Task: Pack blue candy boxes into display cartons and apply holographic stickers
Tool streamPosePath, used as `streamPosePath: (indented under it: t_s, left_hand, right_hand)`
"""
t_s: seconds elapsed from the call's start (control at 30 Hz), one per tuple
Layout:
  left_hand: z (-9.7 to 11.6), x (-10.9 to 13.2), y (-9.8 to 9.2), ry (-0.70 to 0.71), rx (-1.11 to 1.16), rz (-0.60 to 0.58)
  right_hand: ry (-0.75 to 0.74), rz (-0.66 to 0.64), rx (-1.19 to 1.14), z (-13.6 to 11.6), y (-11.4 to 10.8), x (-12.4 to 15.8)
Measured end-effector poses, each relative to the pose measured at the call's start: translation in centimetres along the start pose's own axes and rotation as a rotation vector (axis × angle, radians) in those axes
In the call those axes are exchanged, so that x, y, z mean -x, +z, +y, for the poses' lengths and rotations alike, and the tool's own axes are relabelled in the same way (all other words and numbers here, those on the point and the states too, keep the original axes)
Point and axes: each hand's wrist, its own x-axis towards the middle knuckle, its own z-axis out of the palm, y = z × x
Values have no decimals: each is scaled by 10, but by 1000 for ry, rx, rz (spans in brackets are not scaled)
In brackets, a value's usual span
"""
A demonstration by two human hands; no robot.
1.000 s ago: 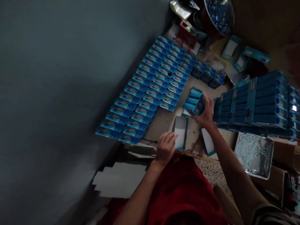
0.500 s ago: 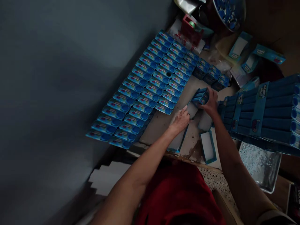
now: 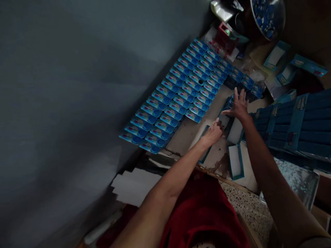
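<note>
My right hand (image 3: 239, 106) is spread open above several small blue packs (image 3: 229, 102), partly hidden under its fingers. The packs sit at the far end of a shallow blue cardboard box (image 3: 224, 119) with a pale inside. Close beside it, my left hand (image 3: 215, 132) has its fingers bent around the near end of that box. Under my left wrist lies another shallow box (image 3: 204, 156) with a blue edge. To the right of my hands are two open boxes with white insides, one farther (image 3: 235, 131) and one nearer (image 3: 236, 162).
Rows of blue printed packs (image 3: 178, 94) cover the table's left side by the wall (image 3: 77, 86). Large bundles of long blue boxes (image 3: 310, 125) stand at right, above a metal tray (image 3: 311, 189). A red tape dispenser (image 3: 225, 38) and metal bowl (image 3: 284, 17) are at the back.
My right hand has let go of the small packs and spread its fingers, and the packs now rest in the box. The camera view has shifted, moving the table rightward in the picture.
</note>
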Motion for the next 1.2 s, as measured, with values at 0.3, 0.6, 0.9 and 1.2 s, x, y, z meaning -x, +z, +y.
streamPosePath:
  t_s: [0.3,0.6,0.9,1.2]
  left_hand:
    - [-23,194,-19,-92,-33,143]
    - [-27,272,-23,-226,-2,216]
    - [-28,279,-14,-149,-29,232]
    - [-21,208,3,-144,164,328]
  right_hand:
    - [-223,70,-95,-167,62,76]
    - [-130,64,2,-191,60,85]
    - [-129,1,-30,-183,35,77]
    - [-70,481,111,-59,33,174]
